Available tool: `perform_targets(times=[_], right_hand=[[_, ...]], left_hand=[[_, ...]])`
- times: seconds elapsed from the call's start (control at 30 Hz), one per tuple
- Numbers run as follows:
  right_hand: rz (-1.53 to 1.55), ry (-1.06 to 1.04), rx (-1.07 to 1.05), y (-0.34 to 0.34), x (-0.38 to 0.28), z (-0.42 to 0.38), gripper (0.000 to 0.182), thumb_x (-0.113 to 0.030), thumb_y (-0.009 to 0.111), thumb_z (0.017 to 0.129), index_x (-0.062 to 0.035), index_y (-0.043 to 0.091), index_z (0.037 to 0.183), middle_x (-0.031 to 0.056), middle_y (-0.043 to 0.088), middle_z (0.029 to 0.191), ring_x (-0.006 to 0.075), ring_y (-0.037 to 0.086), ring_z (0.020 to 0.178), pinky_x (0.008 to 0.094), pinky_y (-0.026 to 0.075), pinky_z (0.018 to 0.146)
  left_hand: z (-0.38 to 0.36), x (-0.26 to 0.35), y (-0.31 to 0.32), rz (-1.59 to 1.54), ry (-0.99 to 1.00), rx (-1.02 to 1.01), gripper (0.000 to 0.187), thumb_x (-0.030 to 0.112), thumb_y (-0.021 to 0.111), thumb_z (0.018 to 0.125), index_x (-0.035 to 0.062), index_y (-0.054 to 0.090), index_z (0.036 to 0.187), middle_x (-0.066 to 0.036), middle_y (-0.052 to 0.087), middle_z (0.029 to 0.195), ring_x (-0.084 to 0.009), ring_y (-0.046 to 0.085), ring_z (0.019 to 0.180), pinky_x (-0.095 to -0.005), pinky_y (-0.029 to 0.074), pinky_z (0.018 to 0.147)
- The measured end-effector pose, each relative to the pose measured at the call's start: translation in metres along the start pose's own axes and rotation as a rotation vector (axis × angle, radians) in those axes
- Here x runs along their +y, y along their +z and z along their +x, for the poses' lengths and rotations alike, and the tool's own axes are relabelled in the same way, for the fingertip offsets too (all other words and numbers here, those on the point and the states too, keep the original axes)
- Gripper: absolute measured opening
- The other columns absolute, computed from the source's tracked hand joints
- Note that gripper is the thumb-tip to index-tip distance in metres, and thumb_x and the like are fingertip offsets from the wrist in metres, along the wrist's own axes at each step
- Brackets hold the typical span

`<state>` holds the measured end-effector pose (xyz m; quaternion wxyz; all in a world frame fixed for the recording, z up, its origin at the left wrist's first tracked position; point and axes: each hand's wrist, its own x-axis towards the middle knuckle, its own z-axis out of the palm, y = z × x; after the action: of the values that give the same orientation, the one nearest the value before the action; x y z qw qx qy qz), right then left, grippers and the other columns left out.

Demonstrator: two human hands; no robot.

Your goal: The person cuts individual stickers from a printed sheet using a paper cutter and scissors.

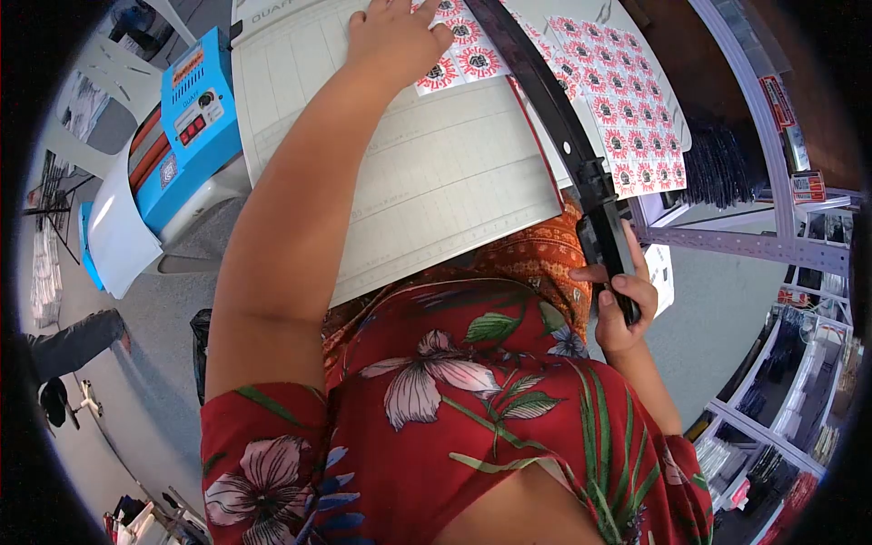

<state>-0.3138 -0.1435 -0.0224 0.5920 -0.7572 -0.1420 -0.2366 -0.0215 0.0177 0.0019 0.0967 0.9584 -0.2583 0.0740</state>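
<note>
My left hand [397, 38] lies with its fingers spread on a small sheet of red and black printed stickers [479, 60], pressed on the pale gridded bed of a paper cutter [445, 168]. Beside the sheet runs the cutter's long black blade arm [545, 95], lowered along the bed's right edge. My right hand [629, 304] is wrapped round the black handle at the arm's near end. To the right of the blade, a larger sheet of the same printed stickers [627, 113] rests on a white surface.
A blue laminator [195, 113] with a white sheet [127, 232] on it stands at the left. Metal shelving [754, 241] with stacked goods runs along the right. A person's leg [77, 343] shows at the far left. Dark bundled items [718, 163] sit behind the larger sheet.
</note>
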Motion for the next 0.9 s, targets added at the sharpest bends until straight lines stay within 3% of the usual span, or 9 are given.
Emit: perform_targets(times=[0.2, 0.6, 0.77, 0.9], right_hand=[[-0.006, 0.021, -0.016, -0.002, 0.001, 0.0, 0.013, -0.006, 0.042, 0.083, -0.0047, 0.045, 0.096, 0.0354, 0.024, 0.124, 0.0427, 0.047, 0.101, 0.0407, 0.05, 0.071], [0.025, -0.01, 0.007, 0.002, 0.006, -0.003, 0.014, 0.0, 0.041, 0.081, -0.0016, 0.043, 0.095, 0.0354, 0.024, 0.123, 0.0396, 0.053, 0.093, 0.0375, 0.052, 0.068], [0.0, 0.058, 0.011, 0.003, 0.012, -0.018, 0.017, 0.006, 0.041, 0.079, -0.0005, 0.042, 0.094, 0.0353, 0.026, 0.123, 0.0338, 0.059, 0.082, 0.0345, 0.052, 0.064], [-0.058, 0.07, 0.009, 0.002, -0.007, -0.004, 0.019, 0.009, 0.042, 0.076, -0.0001, 0.043, 0.093, 0.0348, 0.029, 0.122, 0.0266, 0.062, 0.072, 0.0309, 0.051, 0.062]], left_hand=[[0.001, 0.001, 0.001, -0.012, -0.01, -0.007, 0.046, 0.028, 0.038, 0.08, 0.0081, 0.04, 0.122, -0.015, 0.03, 0.131, -0.0282, 0.025, 0.122, -0.0434, 0.022, 0.097], [0.002, 0.001, 0.003, 0.008, 0.009, 0.009, 0.046, 0.028, 0.039, 0.08, 0.008, 0.041, 0.122, -0.016, 0.031, 0.13, -0.0284, 0.025, 0.122, -0.0439, 0.023, 0.097], [0.002, 0.0, 0.004, 0.026, 0.01, -0.006, 0.046, 0.029, 0.039, 0.08, 0.0095, 0.04, 0.122, -0.015, 0.03, 0.131, -0.0284, 0.023, 0.123, -0.0443, 0.022, 0.097], [0.005, -0.016, 0.034, 0.085, 0.055, 0.208, 0.044, 0.034, 0.037, 0.08, 0.0197, 0.043, 0.121, -0.009, 0.035, 0.129, -0.0283, 0.03, 0.119, -0.0497, 0.025, 0.093]])
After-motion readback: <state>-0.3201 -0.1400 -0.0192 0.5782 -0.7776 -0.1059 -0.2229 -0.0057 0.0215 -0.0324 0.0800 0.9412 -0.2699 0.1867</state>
